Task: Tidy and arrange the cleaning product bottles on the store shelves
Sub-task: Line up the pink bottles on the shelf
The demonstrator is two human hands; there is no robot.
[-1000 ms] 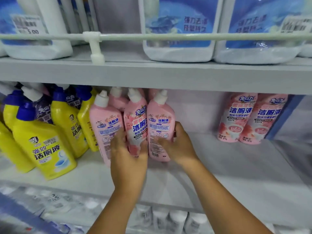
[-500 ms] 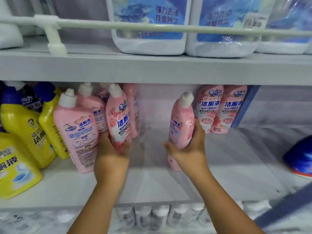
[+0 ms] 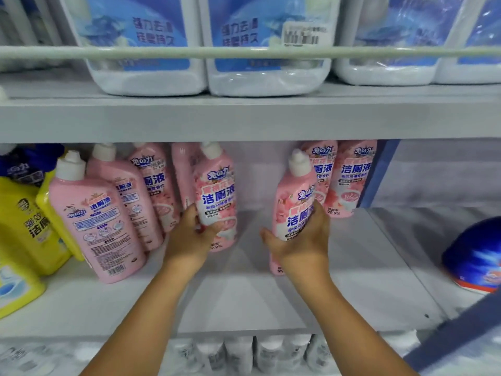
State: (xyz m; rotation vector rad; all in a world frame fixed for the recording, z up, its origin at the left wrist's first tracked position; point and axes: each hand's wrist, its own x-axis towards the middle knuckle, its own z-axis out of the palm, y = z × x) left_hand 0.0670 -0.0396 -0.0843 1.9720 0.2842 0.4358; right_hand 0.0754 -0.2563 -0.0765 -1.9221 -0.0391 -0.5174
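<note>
Pink bottles fill both hands: left hand (image 3: 189, 234) holds one bottle (image 3: 217, 196), right hand (image 3: 301, 240) holds another bottle (image 3: 294, 202). Best set each down straight, label facing out.

On the middle shelf (image 3: 244, 302), the left hand (image 3: 189, 237) grips a pink bottle (image 3: 217, 196) with its label facing out, and the right hand (image 3: 301, 240) grips a second pink bottle (image 3: 291, 202), well apart from the first. 2 more pink bottles (image 3: 349, 180) stand just behind the right hand. Left of the hands stand other pink bottles (image 3: 95, 218), then yellow bottles (image 3: 24, 223). Large white jugs (image 3: 265, 42) with blue labels fill the upper shelf (image 3: 244, 118) behind a rail (image 3: 162, 52).
</note>
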